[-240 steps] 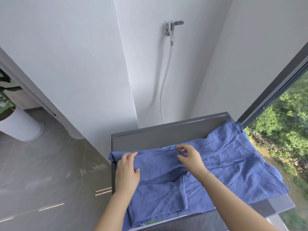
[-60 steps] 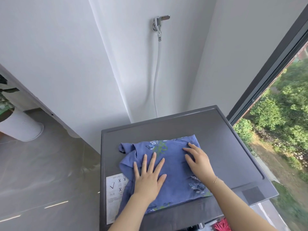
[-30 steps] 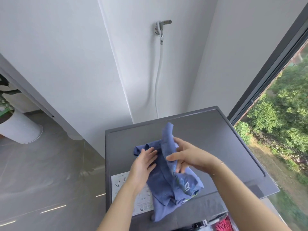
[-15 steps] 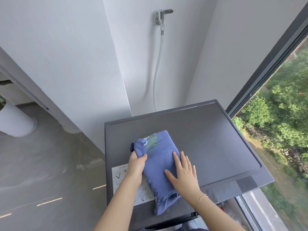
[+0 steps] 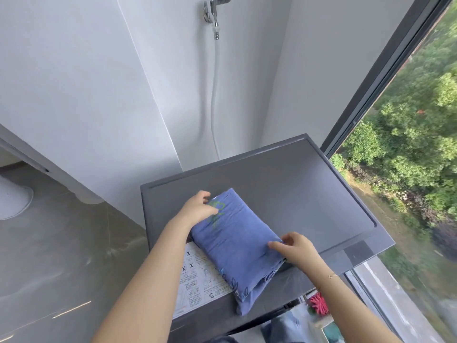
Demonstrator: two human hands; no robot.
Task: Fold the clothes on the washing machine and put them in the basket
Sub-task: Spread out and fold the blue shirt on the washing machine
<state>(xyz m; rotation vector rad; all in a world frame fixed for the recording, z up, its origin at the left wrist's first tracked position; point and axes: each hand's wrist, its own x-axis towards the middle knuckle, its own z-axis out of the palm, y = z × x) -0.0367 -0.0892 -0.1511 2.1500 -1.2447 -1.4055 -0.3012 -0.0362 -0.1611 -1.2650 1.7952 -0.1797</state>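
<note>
— Where the washing machine's (image 5: pixel 284 191) front edge runs nearest the camera, what lies on it?

— A folded blue garment (image 5: pixel 237 241), set slantwise on the left half of the lid; its near corner droops over that front edge, and it covers part of a white instruction sticker (image 5: pixel 197 280) at the machine's front-left.

— And the hands?

— The right hand (image 5: pixel 295 247) is at the garment's right side, near the machine's front; its grip is curled, fingers on top and seemingly under the cloth's edge. The left hand (image 5: pixel 197 207) is at the garment's far-left corner, further back on the lid, fingers bent over the fold there. Each has hold of the garment.

— Room on the worktop?

— The lid's right half and back strip lie bare, bounded by a raised rim. Behind the machine stands a white wall with a tap (image 5: pixel 214 7) and hose (image 5: pixel 215 95); to the machine's right, a window frame (image 5: pixel 385 70). Below its front edge, something red (image 5: pixel 319 303) shows, too cut off to identify.
</note>
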